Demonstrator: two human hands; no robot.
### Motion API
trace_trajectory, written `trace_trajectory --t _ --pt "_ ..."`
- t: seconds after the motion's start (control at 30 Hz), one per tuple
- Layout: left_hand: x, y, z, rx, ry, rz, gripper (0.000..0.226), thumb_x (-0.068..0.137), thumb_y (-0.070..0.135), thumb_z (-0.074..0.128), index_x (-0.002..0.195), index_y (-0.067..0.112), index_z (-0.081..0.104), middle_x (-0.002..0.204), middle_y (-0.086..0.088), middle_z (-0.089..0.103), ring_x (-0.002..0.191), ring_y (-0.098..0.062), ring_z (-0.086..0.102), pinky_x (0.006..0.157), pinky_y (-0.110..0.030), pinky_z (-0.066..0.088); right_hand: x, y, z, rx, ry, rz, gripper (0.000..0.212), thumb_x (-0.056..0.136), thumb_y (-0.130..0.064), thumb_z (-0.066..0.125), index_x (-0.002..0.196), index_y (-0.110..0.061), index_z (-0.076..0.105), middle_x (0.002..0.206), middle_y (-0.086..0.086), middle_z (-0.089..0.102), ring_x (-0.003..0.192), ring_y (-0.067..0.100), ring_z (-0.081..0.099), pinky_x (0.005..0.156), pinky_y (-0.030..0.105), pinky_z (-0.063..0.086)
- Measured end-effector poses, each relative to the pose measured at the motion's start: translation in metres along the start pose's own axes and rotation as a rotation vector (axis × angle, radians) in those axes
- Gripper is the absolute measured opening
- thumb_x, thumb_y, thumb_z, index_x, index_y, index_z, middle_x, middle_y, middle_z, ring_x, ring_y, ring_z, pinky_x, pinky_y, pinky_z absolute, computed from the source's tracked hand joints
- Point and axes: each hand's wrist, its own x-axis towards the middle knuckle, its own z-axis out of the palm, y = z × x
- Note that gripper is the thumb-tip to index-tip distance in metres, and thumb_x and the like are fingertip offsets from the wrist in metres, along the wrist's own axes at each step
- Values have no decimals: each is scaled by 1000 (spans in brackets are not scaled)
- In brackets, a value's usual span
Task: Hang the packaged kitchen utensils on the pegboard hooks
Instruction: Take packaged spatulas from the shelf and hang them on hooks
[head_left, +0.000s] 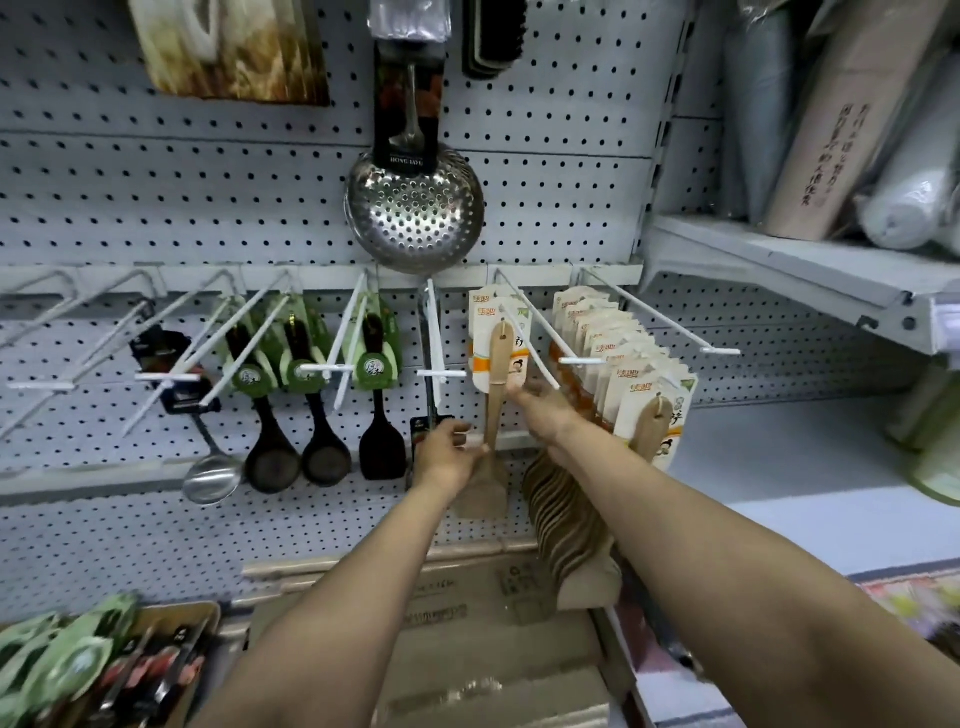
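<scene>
At the lower left of the frame, a cardboard box (171, 654) holds loose utensils in green card packaging (62, 660). Flat brown cartons (467, 649) lie at the bottom centre.

Both bare forearms reach up from the lower edge toward the middle. The left hand (445, 451) curls its grip round the lower handle of a wooden spatula (493, 410), fingers pinching it just above the pale flat blade. The right hand (537, 402) sits at the bottom edge of the spatula's card header (498, 338); whether its grip pinches the card or only touches it cannot be told, since the fingers are blurred. The header, white with an orange band, hangs on a white wire hook (530, 343) at centre frame.

Just right of it, a dense row of identical packaged wooden spatulas (623, 364) fills the next hook, their blades stacked below.

To the left hang dark ladles (272, 452) and a dark turner (383, 441) in green cards, and a steel spoon (213, 473).

Behind everything stands the grey perforated pegboard (156, 197). A shiny perforated steel skimmer (413, 213) hangs at upper centre. A grey shelf (805, 270) at upper right carries rolled goods.
</scene>
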Motion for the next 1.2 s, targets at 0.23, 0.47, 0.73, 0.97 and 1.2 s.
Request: trace_trajectory --t 0.23,0.47,0.73,0.97,1.2 --pt "-94 20 -66 346 85 101 46 79 29 79 121 22 61 119 -3 68 110 -24 62 95 -35 51 -80 -7 -4 -418 -80 -85 40 96 -25 62 133 -11 57 134 11 60 121 28 58 102 35 48" --pt "-239 25 -143 557 191 247 49 80 27 79 124 27 58 122 2 62 111 -20 58 98 -41 49 -200 -25 -2 -939 -88 -604 50 95 -35 60 142 -19 46 144 12 49 134 33 43 106 41 40" --pt "-388 -1 -237 751 353 247 56 85 32 71 135 32 47 141 4 48 130 -19 46 105 -39 40 -324 -33 55 -1013 -152 -942 51 97 -43 55 143 -24 45 141 2 49 131 24 41 105 43 41" --pt "-455 -72 -342 811 485 204 53 86 41 68 133 28 49 132 0 54 122 -24 51 98 -44 47 -402 -55 175 -921 -276 -1045 52 96 -45 56 143 -25 45 145 3 47 134 25 41 106 44 41" --pt "-509 -138 -495 882 586 112 53 87 40 66 135 26 49 132 -1 54 123 -23 50 101 -36 42 -469 -103 337 -880 -380 -1119 53 97 -47 53 146 -31 40 147 0 45 135 23 40 109 41 37"
